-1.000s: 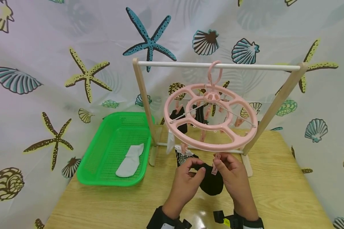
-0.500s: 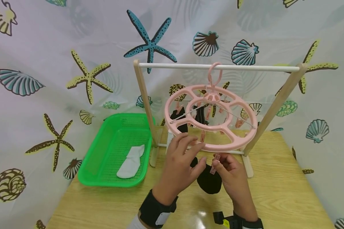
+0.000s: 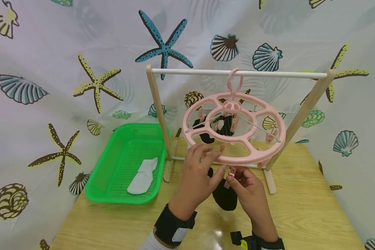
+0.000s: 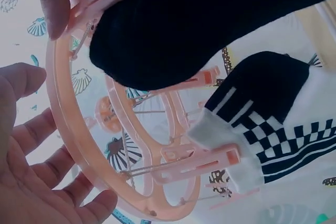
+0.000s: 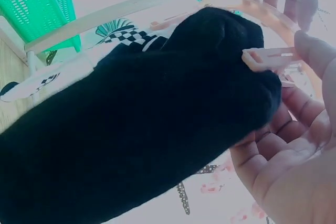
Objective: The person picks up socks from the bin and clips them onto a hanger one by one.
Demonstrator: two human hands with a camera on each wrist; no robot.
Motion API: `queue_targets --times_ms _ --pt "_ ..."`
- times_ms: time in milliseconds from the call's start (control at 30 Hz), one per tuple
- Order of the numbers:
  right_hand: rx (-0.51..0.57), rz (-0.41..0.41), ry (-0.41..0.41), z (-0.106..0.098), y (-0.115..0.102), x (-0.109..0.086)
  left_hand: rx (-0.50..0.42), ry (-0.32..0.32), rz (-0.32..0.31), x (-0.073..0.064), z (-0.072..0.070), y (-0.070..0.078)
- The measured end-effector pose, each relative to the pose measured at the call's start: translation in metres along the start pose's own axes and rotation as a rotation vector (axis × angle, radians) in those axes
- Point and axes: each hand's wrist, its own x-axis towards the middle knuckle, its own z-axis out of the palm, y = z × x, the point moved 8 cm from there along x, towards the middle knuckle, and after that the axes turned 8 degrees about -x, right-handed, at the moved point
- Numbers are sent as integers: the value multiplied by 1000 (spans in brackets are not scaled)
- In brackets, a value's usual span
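Observation:
My right hand (image 3: pixel 251 189) pinches a pink clothespin (image 3: pixel 232 171) between thumb and fingers. That clothespin is clipped on the end of a black sock (image 3: pixel 224 198), which hangs below the front of a round pink drying hanger (image 3: pixel 237 160). In the right wrist view the black sock (image 5: pixel 131 114) fills the middle, the clothespin biting its edge. My left hand (image 3: pixel 195 178) is at the hanger's front-left rim; in the left wrist view its loosely spread fingers (image 4: pixel 63 161) touch the rim's outer side. Beside the black sock, a black-and-white checkered sock (image 4: pixel 283 135) hangs from another clothespin (image 4: pixel 205 163).
The hanger hooks over a white bar (image 3: pixel 190 72) between wooden posts (image 3: pixel 312 100). Other dark socks (image 3: pixel 227 125) hang toward its back. On the wooden table (image 3: pixel 315 201), left of the rack, a green basket (image 3: pixel 93 187) holds a white sock (image 3: pixel 142 177). A patterned curtain stands behind.
My left hand has let go of the black sock and moved up to the hanger's rim. The hanger has turned and shifted slightly right. My right hand, still pinching the clothespin, has moved slightly left.

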Motion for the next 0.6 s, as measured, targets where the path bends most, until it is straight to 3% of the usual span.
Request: queue_targets --times_ms 233,333,467,600 --pt "-51 32 16 -6 -1 0 -43 46 35 5 -7 -5" --pt "-82 34 67 -13 -3 -2 -57 44 31 6 -8 -7" --pt "-34 43 205 -31 -7 -5 -62 26 9 6 -9 -11" --pt "51 78 393 -54 -5 -8 -76 9 -12 7 -10 -15"
